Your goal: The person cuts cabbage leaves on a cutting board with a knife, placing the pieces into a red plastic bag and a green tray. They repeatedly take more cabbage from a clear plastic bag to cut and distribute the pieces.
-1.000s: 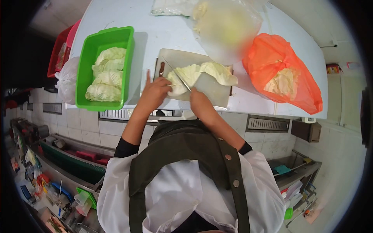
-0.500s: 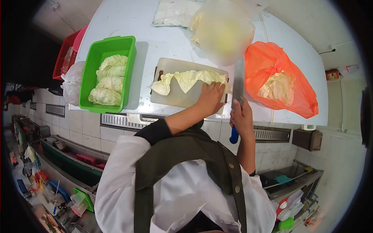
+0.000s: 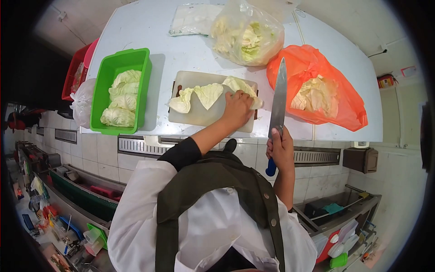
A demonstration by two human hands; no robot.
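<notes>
My right hand (image 3: 280, 149) is closed round the blue handle of a large kitchen knife (image 3: 279, 97), its blade pointing away from me, to the right of the cutting board (image 3: 199, 119). On the board's right part, my left hand (image 3: 239, 110) has its fingers curled onto a cabbage leaf piece (image 3: 232, 83), which sticks out on both sides of them. Two more cabbage pieces lie further left: a pointed one (image 3: 209, 94) mid-board and a curled one (image 3: 181, 103) at the left edge.
A green basin (image 3: 144, 93) with several rolled cabbage bundles (image 3: 118, 116) stands left. Right is an orange plastic bag (image 3: 344, 106) of pale leaves. A clear bag (image 3: 226, 47) with cabbage and a flat white packet (image 3: 192, 20) lie behind the board. A tied white bag (image 3: 82, 102) sits far left.
The cabbage pieces on the board now lie further apart, with the right piece turned under my left hand. The knife remains in my right hand. The whole view has shifted slightly.
</notes>
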